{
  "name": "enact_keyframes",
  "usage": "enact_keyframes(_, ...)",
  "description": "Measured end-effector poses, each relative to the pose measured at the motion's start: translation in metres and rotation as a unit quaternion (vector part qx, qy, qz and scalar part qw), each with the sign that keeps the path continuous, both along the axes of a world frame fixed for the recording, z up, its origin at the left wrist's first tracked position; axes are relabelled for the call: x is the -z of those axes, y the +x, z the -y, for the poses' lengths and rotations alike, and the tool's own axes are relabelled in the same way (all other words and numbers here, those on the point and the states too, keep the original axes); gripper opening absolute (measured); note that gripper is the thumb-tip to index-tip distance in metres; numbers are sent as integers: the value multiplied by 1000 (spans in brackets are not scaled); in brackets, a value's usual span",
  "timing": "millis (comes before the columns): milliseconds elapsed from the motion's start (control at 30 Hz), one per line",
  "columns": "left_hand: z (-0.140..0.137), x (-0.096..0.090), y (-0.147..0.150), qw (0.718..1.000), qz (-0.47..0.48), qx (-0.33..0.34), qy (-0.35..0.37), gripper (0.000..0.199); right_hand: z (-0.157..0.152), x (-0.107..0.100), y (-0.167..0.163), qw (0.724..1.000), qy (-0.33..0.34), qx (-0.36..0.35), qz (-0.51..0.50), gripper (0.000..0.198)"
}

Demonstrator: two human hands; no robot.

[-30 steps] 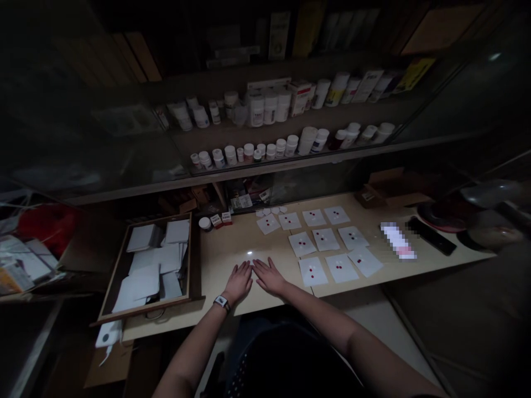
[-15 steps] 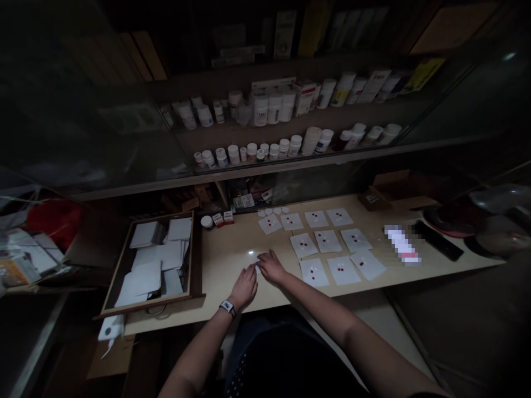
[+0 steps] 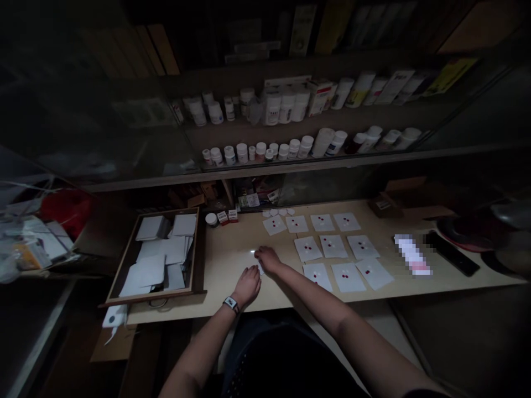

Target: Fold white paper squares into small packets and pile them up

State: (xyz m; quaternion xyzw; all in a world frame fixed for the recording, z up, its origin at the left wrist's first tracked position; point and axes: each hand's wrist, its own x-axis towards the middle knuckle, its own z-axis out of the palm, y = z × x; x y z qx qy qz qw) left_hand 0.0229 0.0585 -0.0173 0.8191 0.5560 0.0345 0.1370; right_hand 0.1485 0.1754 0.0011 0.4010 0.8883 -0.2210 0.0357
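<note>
A small white piece of paper [image 3: 260, 268], mostly covered by fingers, lies on the pale tabletop. My left hand [image 3: 248, 284], a watch on its wrist, is closed at the paper's near left side. From the right, my right hand [image 3: 267, 259] pinches the far part of it. To the right, rows of white paper squares [image 3: 329, 249] are spread flat, each bearing small red pills [image 3: 345, 276] and whitish tablets. Several round white caps or discs [image 3: 282, 212] line up behind the back row.
An open wooden drawer [image 3: 194, 249] on the left holds stacks of white paper [image 3: 149, 271]. A white jar [image 3: 211, 220] and two small boxes [image 3: 228, 216] stand beside it. Shelves with many bottles [image 3: 286, 105] rise behind. A black phone [image 3: 452, 254] and cardboard box [image 3: 398, 196] are right.
The view has shifted, so the table and shelves sit differently in frame. My right hand's fingers have curled in tighter at the paper; my left hand stays beside it.
</note>
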Motion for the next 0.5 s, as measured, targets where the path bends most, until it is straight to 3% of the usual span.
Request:
enact_keyframes(333, -4, -7, 0, 1000, 11, -1, -14, 29, -18, -7, -18, 997, -25, -55, 57, 21)
enact_keyframes(500, -5, -10, 0, 999, 27, -12, -11, 38, -18, -6, -15, 996, -51, -48, 60, 23)
